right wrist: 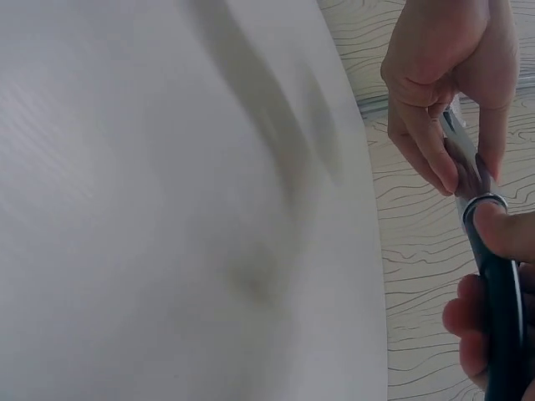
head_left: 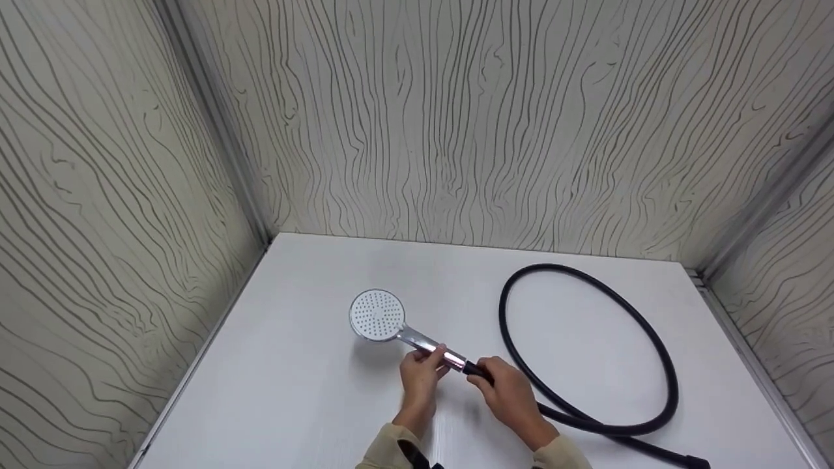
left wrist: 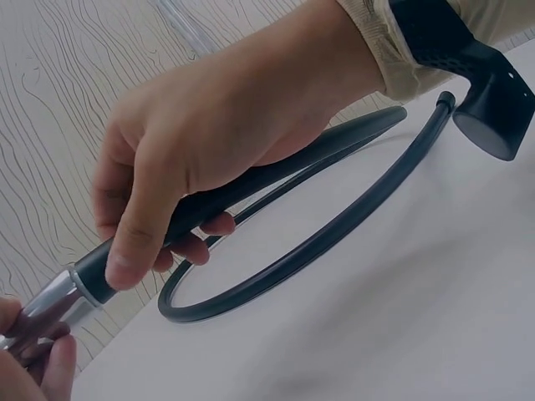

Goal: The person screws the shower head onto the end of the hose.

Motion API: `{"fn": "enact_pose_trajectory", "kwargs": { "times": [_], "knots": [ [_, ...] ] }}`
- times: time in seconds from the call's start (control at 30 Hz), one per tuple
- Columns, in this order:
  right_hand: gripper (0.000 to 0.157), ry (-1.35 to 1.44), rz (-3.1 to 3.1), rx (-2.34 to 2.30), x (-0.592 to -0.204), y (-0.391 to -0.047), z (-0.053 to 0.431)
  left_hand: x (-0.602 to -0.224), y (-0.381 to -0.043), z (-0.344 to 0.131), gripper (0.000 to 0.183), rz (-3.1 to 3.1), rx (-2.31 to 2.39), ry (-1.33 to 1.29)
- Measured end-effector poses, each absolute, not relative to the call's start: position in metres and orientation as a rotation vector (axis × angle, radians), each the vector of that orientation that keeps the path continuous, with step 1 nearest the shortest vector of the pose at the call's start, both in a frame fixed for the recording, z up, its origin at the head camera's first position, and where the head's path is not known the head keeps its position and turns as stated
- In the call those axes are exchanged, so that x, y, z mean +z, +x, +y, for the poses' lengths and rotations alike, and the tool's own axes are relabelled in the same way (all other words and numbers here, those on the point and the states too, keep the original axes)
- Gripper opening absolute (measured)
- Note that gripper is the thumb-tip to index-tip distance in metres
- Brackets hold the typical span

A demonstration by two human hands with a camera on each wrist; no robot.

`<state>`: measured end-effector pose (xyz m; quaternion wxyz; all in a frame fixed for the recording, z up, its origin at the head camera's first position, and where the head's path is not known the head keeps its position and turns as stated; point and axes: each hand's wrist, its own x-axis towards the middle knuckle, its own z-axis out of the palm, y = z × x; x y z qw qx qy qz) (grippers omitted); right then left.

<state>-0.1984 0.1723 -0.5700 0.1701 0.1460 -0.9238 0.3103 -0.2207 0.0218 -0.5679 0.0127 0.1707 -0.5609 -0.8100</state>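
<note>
A chrome shower head [head_left: 377, 315] with a round white spray face hangs over the table, face up, in the head view. My left hand [head_left: 420, 379] pinches its chrome handle [head_left: 417, 340] between thumb and fingers, near the lower end. Just beyond the handle's end, my right hand [head_left: 505, 391] grips the black shower hose [head_left: 669, 378], the thumb lying along it. In the left wrist view the end of the hose [left wrist: 94, 269] meets the chrome handle [left wrist: 54, 305]. Whether the two are threaded together I cannot tell.
The rest of the hose lies in a wide loop on the right of the white table [head_left: 280, 391]. Its other end [head_left: 697, 462] reaches the front right. Wood-grain patterned panels [head_left: 456, 130] stand behind and at both sides.
</note>
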Motion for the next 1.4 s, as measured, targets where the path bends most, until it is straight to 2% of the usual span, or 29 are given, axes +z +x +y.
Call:
{"fn": "enact_pose_trajectory", "kwargs": {
  "times": [0.33, 0.53, 0.63, 0.73, 0.9, 0.97, 1.23, 1.4],
  "knots": [
    [0.01, 0.441, -2.666, 0.993, -0.567, -0.197, 0.17, -0.57, -0.216, 0.019, 0.039, -1.766, -2.501, 0.522],
    [0.033, 0.486, -2.648, 0.91, -0.571, -0.196, 0.167, -0.574, -0.212, 0.023, 0.038, -1.772, -2.5, 0.526],
    [0.039, 0.489, -2.629, 0.826, -0.571, -0.197, 0.166, -0.572, -0.212, 0.025, 0.037, -1.763, -2.498, 0.525],
    [0.035, 0.474, -2.571, 0.8, -0.571, -0.198, 0.166, -0.571, -0.213, 0.025, 0.036, -1.76, -2.505, 0.525],
    [0.015, 0.538, -2.595, 0.878, -0.568, -0.199, 0.172, -0.57, -0.213, 0.024, 0.037, -1.759, -2.515, 0.518],
    [0.011, 0.56, -2.667, 0.947, -0.567, -0.2, 0.176, -0.571, -0.214, 0.023, 0.038, -1.764, -2.518, 0.512],
    [0.019, 0.491, -2.704, 1.021, -0.568, -0.198, 0.175, -0.572, -0.213, 0.022, 0.039, -1.779, -2.511, 0.53],
    [0.04, 0.488, -2.622, 0.839, -0.572, -0.196, 0.169, -0.573, -0.213, 0.024, 0.038, -1.76, -2.49, 0.533]
  ]
}}
